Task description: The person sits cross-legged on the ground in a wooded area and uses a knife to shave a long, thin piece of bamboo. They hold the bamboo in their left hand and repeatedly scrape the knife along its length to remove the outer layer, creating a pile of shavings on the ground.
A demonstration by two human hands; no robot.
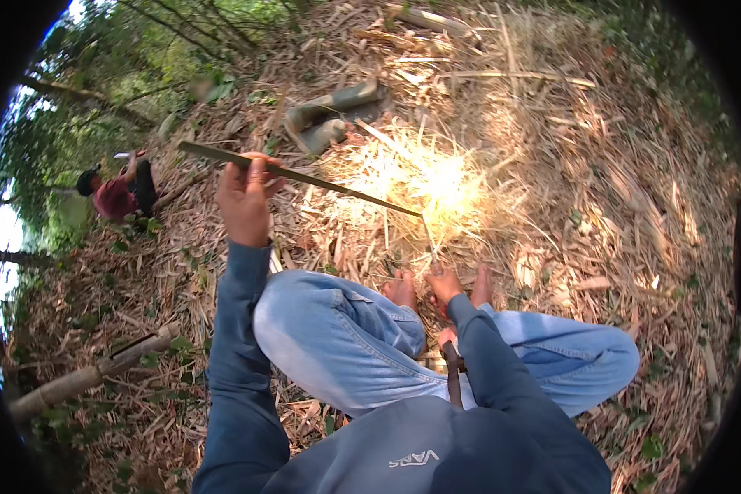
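Observation:
My left hand (247,198), raised at the left, pinches a long flat greenish-brown strip (337,188), which looks like split bamboo. It slants down to the right, toward the space above my feet. Low between my bare feet, my right hand (443,284) is closed. A thin pale length (429,237) rises from its fingers to the strip's far end; whether it is a blade or part of the strip, I cannot tell. Behind that hand, a dark curved handle (453,375) lies over my lap. Whether the right hand's grip connects with it is hidden.
Sunlit pale shavings (445,185) are heaped beyond my feet. A pair of muddy boots (333,115) lies past them. A cut bamboo pole (95,379) rests at the lower left. Another person (119,193) sits at the far left. Dry leaf litter covers the ground.

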